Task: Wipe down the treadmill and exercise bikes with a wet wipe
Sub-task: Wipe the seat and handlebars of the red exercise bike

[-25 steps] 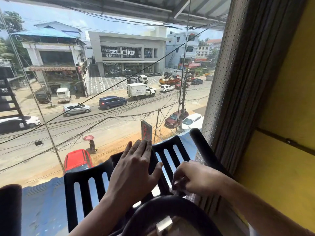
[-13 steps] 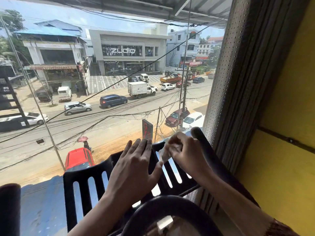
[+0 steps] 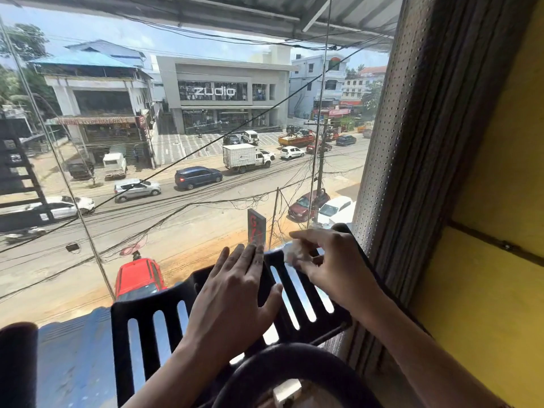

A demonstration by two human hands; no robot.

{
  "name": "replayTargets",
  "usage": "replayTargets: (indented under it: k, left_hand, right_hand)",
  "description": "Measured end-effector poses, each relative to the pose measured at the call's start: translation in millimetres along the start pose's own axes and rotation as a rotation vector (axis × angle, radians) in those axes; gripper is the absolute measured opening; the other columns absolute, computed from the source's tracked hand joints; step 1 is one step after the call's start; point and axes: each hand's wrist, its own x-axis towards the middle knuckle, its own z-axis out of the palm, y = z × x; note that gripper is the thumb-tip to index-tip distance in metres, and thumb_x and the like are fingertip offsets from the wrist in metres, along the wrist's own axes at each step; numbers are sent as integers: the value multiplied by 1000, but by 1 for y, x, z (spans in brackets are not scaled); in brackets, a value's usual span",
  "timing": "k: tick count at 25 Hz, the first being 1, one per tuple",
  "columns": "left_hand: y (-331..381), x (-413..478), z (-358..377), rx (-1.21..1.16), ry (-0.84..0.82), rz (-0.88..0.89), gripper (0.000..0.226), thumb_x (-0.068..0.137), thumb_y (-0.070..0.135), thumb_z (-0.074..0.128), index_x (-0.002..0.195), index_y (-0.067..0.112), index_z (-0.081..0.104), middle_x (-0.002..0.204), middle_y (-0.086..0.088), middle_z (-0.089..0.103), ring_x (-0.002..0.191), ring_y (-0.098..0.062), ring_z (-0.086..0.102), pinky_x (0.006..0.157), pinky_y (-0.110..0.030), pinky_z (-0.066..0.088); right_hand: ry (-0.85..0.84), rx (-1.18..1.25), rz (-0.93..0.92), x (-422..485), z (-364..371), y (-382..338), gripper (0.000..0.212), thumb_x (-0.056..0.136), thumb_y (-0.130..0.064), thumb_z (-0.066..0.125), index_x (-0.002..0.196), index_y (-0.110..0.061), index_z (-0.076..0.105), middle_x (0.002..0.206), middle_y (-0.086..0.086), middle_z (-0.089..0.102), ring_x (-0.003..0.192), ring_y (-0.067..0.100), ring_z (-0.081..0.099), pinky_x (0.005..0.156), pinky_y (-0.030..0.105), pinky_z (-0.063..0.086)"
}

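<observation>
Now, from the head camera, the right hand is at the far edge of the black rack on the bike. A second ago it was down at the near right side of the rack, so it has slid up across the slots. It pinches a small white wipe in its curled fingers, and the wipe touches the far edge of the rack.

The left hand has not moved. It lies flat on the middle of the rack with its fingers straight and open. It holds nothing and just keeps the rack steady.

I think the right side of the rack has now had its rub, and the left side is not done yet.

A black handle sticks up just past the far right corner of the rack. A round black ring sits on the near side of the rack, close to the person. Behind the rack is a big window, with a busy street far below. To the right of the rack are a dotted blind and a yellow wall.
</observation>
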Motion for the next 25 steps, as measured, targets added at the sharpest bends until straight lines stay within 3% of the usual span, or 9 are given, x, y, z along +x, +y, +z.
replayTargets:
  k: [2, 3, 5, 8, 10, 12, 14, 19, 25]
  left_hand:
    - [0, 0, 0, 5, 2, -1, 68, 85, 51, 39, 126, 1, 59, 128, -15, 60, 123, -26, 55, 106, -45, 30]
    - [1, 1, 0, 6, 1, 0, 67, 85, 51, 39, 125, 1, 59, 127, -15, 60, 123, -25, 55, 106, -46, 30]
    - [1, 0, 0, 4, -2, -2, 67, 84, 51, 39, 125, 1, 60, 127, -15, 61, 123, -26, 55, 106, -46, 30]
    - [0, 1, 0, 11, -4, -1, 68, 85, 51, 39, 126, 1, 59, 128, -15, 60, 123, -26, 55, 106, -49, 30]
    - [0, 0, 1, 19, -8, 2, 68, 85, 51, 38, 126, 1, 59, 128, -15, 60, 123, -26, 55, 105, -50, 30]
    - [1, 0, 1, 20, -8, 8, 68, 86, 51, 38, 126, 1, 59, 128, -15, 60, 123, -25, 55, 106, -49, 30]
    - [1, 0, 1, 12, -16, 8, 67, 87, 51, 37, 126, 2, 59, 128, -14, 60, 124, -25, 54, 106, -48, 30]
    - [0, 1, 0, 37, 4, 12, 67, 84, 51, 39, 124, 2, 61, 126, -13, 62, 121, -24, 56, 103, -51, 33]
    - [-1, 2, -3, 10, -55, -3, 67, 84, 50, 39, 126, 1, 59, 128, -15, 60, 123, -26, 55, 106, -46, 30]
  right_hand:
    - [-64, -167, -69, 9, 19, 3, 30, 87, 4, 62, 117, 2, 65, 121, 15, 63, 116, 19, 58, 97, 16, 43]
    - [-183, -219, -74, 7, 30, 6, 42, 91, 5, 53, 133, 1, 51, 143, 15, 46, 137, 22, 38, 109, 14, 26]
    - [-287, -282, -78, 1, 38, 8, 51, 94, 6, 41, 144, -3, 37, 156, 7, 25, 146, 16, 14, 116, 18, 13]
    - [-294, -320, -79, -9, 34, 5, 35, 92, 1, 45, 121, -5, 63, 138, 9, 52, 130, 23, 48, 104, 33, 42]
    - [-337, -255, -53, -16, 24, 5, 24, 90, -3, 55, 107, -9, 70, 112, 8, 68, 103, 22, 66, 84, 27, 52]
    - [-359, 46, 89, -15, 8, 6, 22, 88, -11, 66, 109, -17, 71, 98, 0, 72, 90, 7, 69, 77, 15, 52]
    - [-247, 317, 175, -7, 4, 8, 33, 88, -17, 69, 120, -18, 65, 106, 0, 72, 98, 1, 66, 90, 23, 53]
    - [-398, 444, 122, -9, 34, 10, 41, 94, -16, 56, 134, -17, 53, 138, -6, 51, 129, -3, 42, 112, 24, 32]
    - [-546, 484, 272, -30, 4, 19, 24, 80, -10, 75, 104, -12, 73, 108, 2, 71, 99, 14, 68, 87, 33, 56]
